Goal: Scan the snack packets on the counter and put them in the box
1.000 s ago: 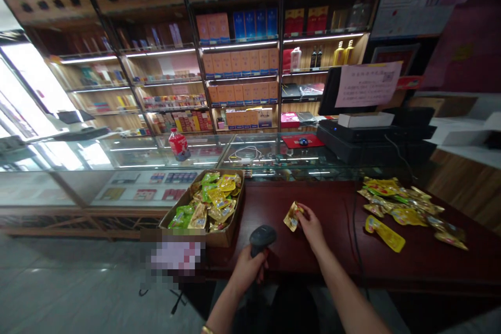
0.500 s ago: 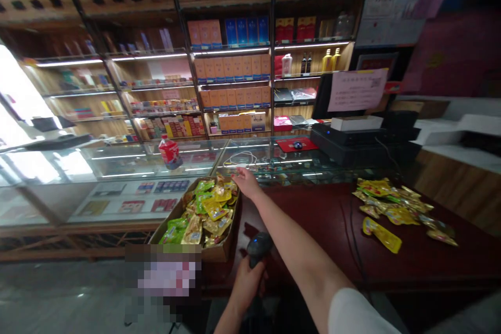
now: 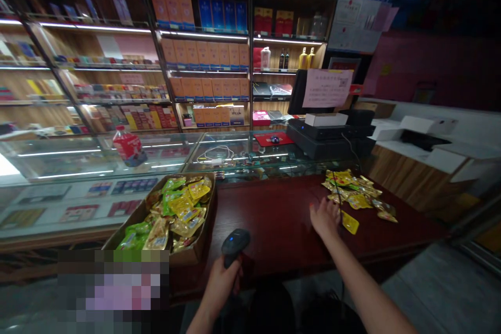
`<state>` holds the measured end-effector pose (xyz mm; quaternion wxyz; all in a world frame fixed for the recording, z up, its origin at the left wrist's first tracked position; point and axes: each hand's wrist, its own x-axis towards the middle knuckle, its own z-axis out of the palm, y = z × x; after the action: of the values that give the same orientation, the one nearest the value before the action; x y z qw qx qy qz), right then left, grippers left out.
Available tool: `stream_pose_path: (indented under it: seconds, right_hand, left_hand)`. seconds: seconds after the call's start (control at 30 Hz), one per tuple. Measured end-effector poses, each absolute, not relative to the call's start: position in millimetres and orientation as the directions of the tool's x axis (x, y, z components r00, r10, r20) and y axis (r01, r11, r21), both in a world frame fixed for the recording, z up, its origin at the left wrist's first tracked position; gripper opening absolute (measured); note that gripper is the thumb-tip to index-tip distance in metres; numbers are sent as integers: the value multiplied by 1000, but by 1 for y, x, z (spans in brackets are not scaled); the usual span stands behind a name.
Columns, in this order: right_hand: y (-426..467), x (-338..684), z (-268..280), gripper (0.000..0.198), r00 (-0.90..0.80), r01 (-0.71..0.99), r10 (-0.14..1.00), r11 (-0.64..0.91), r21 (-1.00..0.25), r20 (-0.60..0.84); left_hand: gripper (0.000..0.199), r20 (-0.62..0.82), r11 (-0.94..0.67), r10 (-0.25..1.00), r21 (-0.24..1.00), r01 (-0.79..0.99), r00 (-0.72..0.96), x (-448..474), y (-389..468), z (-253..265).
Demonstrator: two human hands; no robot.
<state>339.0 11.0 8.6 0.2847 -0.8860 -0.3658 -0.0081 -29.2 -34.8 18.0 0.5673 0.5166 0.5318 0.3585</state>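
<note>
My left hand [image 3: 223, 283] grips the handle of a black barcode scanner [image 3: 236, 242] with a small blue light on top. My right hand [image 3: 325, 217] is over the dark red table [image 3: 266, 214], fingers stretched out, just left of a yellow snack packet [image 3: 349, 222]. Beyond it lies a loose pile of gold, yellow and green packets [image 3: 358, 201]. A dark cable hangs past the fingers; whether they touch it or the packet, I cannot tell. To the left, a cardboard box [image 3: 207, 237] holds many similar packets [image 3: 183, 207].
A glass display counter [image 3: 172, 152] runs behind the table, with a red bottle [image 3: 128, 147] and a white cable [image 3: 216, 154] on it. A monitor and black till [image 3: 329, 138] stand at the back right, near a mouse [image 3: 275, 139]. Stocked shelves [image 3: 207, 68] line the wall.
My right hand has moved from the far edge of the cardboard box across to the packet pile on the right. The view has turned right. The scanner stays in my left hand.
</note>
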Motion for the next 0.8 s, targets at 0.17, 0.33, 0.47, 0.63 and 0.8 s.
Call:
stream_pose_path:
  seconds: [0.17, 0.33, 0.47, 0.63, 0.8]
  right_hand:
    - [-23, 382, 0, 56, 691, 720, 695, -636, -279, 200]
    - [-20, 358, -2, 40, 455, 888, 875, -430, -167, 167]
    - [2, 291, 1, 39, 385, 892, 911, -328, -312, 145]
    - [16, 223, -15, 29, 393, 618, 905, -128, -775, 164]
    - [12, 208, -31, 44, 454, 500, 871, -73, -863, 189]
  left_hand:
    - [49, -226, 202, 956, 969, 140, 185, -29, -37, 18]
    - [47, -225, 202, 956, 970, 132, 187, -28, -35, 15]
    - [50, -223, 205, 952, 973, 105, 210, -27, -37, 21]
    - [50, -222, 234, 951, 972, -35, 216, -34, -53, 32]
    - [51, -222, 240, 947, 970, -49, 231, -42, -70, 49]
